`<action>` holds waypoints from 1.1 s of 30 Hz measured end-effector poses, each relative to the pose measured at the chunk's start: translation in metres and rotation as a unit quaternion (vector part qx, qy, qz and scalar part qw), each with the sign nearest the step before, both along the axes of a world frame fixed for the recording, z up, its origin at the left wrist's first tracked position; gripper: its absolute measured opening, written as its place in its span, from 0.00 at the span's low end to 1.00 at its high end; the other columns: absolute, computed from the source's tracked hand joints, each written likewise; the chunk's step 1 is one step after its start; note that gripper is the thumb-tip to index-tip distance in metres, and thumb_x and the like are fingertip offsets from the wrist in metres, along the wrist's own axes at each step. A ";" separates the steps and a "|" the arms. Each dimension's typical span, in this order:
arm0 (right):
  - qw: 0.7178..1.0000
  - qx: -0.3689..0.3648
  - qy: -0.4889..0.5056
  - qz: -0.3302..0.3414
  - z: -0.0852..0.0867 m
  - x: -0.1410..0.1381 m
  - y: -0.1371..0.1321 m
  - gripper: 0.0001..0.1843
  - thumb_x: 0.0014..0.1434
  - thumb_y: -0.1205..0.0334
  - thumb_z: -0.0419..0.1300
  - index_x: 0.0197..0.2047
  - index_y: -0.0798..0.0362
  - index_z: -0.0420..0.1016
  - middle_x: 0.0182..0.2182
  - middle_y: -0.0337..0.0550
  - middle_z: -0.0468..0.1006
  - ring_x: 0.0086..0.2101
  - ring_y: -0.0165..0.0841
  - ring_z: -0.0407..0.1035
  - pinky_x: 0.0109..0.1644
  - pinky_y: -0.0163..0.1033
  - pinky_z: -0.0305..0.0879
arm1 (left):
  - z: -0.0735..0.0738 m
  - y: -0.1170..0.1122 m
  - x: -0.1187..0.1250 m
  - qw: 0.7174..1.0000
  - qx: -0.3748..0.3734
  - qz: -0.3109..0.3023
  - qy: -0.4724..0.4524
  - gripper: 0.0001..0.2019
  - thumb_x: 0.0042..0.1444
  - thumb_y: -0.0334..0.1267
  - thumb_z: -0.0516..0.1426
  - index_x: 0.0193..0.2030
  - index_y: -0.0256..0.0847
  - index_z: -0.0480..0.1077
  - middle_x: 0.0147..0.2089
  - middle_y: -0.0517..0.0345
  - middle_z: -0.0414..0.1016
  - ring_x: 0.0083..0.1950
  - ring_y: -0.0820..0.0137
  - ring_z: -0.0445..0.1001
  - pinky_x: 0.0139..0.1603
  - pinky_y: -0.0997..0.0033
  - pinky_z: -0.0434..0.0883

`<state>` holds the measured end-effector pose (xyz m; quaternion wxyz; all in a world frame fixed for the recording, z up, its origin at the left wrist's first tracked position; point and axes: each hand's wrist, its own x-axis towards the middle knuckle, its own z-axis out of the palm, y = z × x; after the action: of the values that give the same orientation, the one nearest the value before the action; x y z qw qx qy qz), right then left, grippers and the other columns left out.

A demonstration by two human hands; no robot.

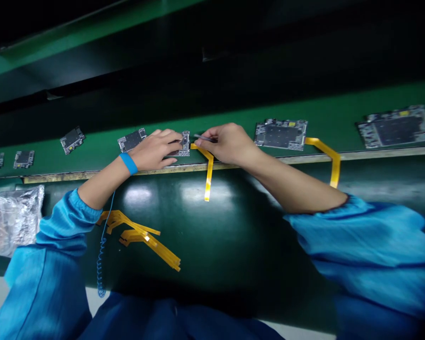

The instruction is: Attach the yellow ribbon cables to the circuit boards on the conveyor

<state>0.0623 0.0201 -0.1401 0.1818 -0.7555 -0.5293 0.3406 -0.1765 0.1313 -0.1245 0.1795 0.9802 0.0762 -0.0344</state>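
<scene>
Two hands: left hand point(155, 150) pressed on a circuit board point(185, 150), right hand point(229, 144) pinching tweezers point(203, 138).

**Wristband** point(128, 163) **on the left hand** point(156, 150): bright blue
**Coiled cord** point(101, 264) **below the left hand:** bright blue
**Left sleeve** point(67, 222) **and right sleeve** point(361, 241)**, behind the hands:** bright blue, darker blue in the folds
**Tweezers** point(203, 138) **in the right hand** point(226, 144): dull grey
**Board** point(184, 144) **under the left hand:** silver and black, speckled
**Larger board** point(281, 134) **just beyond the right hand:** silver speckled rim, black centre
**Strip** point(208, 174) **between the hands:** golden yellow, glossy
**Strip pile** point(141, 236) **below the left hand:** golden yellow
**Belt** point(184, 212) **below the hands:** dark green, pale patches of glare
**Crinkled bag** point(12, 219) **far beyond the left hand:** silver, white patch
</scene>
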 end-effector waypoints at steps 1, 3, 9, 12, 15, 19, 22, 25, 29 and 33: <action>1.000 0.003 -0.005 -0.002 0.000 0.000 0.000 0.11 0.62 0.52 0.68 0.35 0.50 0.87 0.31 0.44 0.85 0.33 0.39 0.76 0.36 0.42 0.64 | -0.001 -0.002 -0.001 1.000 0.006 0.001 0.001 0.21 0.72 0.39 0.59 0.68 0.40 0.76 0.74 0.38 0.73 0.74 0.46 0.70 0.71 0.44 0.69; 1.000 0.006 -0.012 -0.003 0.000 0.000 -0.001 0.10 0.62 0.53 0.69 0.35 0.50 0.87 0.30 0.44 0.85 0.33 0.40 0.76 0.37 0.42 0.64 | -0.002 -0.007 -0.004 1.000 0.016 0.003 0.005 0.23 0.73 0.41 0.59 0.71 0.39 0.75 0.77 0.36 0.70 0.77 0.45 0.68 0.73 0.43 0.68; 0.999 -0.013 -0.029 0.013 0.000 0.003 0.001 0.09 0.61 0.52 0.70 0.35 0.47 0.88 0.31 0.42 0.85 0.33 0.40 0.76 0.37 0.42 0.65 | -0.010 -0.018 -0.007 0.999 0.037 0.005 0.019 0.29 0.77 0.49 0.57 0.78 0.37 0.68 0.83 0.36 0.61 0.84 0.46 0.61 0.80 0.43 0.62; 0.998 -0.027 -0.047 0.023 0.000 0.005 0.003 0.09 0.62 0.51 0.69 0.36 0.45 0.88 0.31 0.43 0.86 0.33 0.41 0.76 0.36 0.43 0.66 | -0.015 -0.021 -0.008 0.999 0.046 0.003 0.015 0.31 0.78 0.52 0.55 0.80 0.36 0.65 0.84 0.35 0.58 0.85 0.46 0.58 0.82 0.42 0.60; 0.997 -0.017 -0.061 0.036 -0.001 0.006 0.005 0.11 0.62 0.49 0.68 0.37 0.45 0.88 0.29 0.44 0.85 0.32 0.42 0.75 0.35 0.44 0.65 | -0.019 -0.024 -0.008 0.998 0.055 0.000 0.010 0.33 0.78 0.53 0.54 0.82 0.36 0.62 0.84 0.33 0.57 0.85 0.44 0.57 0.81 0.38 0.60; 0.997 -0.002 -0.068 0.042 0.000 0.004 0.005 0.11 0.62 0.49 0.68 0.35 0.45 0.87 0.27 0.43 0.83 0.31 0.41 0.75 0.35 0.44 0.65 | -0.020 -0.029 -0.004 0.998 0.068 0.004 0.005 0.34 0.77 0.53 0.55 0.82 0.37 0.62 0.84 0.32 0.58 0.85 0.41 0.58 0.79 0.36 0.61; 0.997 -0.017 -0.074 0.035 0.003 0.001 0.006 0.10 0.62 0.51 0.68 0.32 0.45 0.86 0.25 0.43 0.82 0.30 0.41 0.74 0.37 0.45 0.65 | -0.018 -0.032 -0.001 0.997 0.078 0.007 0.011 0.34 0.77 0.54 0.55 0.82 0.39 0.63 0.84 0.33 0.59 0.84 0.42 0.59 0.79 0.36 0.61; 0.996 -0.016 -0.082 0.034 0.005 -0.002 0.004 0.09 0.62 0.52 0.68 0.33 0.45 0.86 0.26 0.44 0.81 0.31 0.43 0.75 0.38 0.45 0.64 | -0.016 -0.034 0.002 0.996 0.082 0.010 0.019 0.34 0.77 0.55 0.54 0.82 0.39 0.63 0.83 0.33 0.60 0.84 0.41 0.59 0.79 0.36 0.61; 0.994 0.007 -0.098 0.047 0.008 -0.002 -0.004 0.14 0.65 0.47 0.65 0.39 0.45 0.88 0.33 0.47 0.85 0.36 0.47 0.77 0.38 0.46 0.64 | -0.016 -0.036 0.005 0.996 0.082 0.014 0.020 0.34 0.77 0.56 0.54 0.82 0.39 0.63 0.83 0.32 0.60 0.83 0.41 0.59 0.78 0.35 0.60; 0.991 0.053 -0.107 0.057 0.011 -0.002 -0.015 0.20 0.72 0.45 0.58 0.43 0.45 0.89 0.47 0.50 0.86 0.42 0.48 0.78 0.41 0.47 0.65 | -0.018 -0.035 0.007 0.997 0.081 0.011 0.015 0.34 0.77 0.58 0.52 0.82 0.41 0.63 0.83 0.34 0.61 0.84 0.43 0.59 0.78 0.37 0.60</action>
<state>0.0603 0.0053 -0.1295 0.1444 -0.7457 -0.6049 0.2390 -0.1695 0.0959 -0.1428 0.0987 0.9900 0.0923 -0.0410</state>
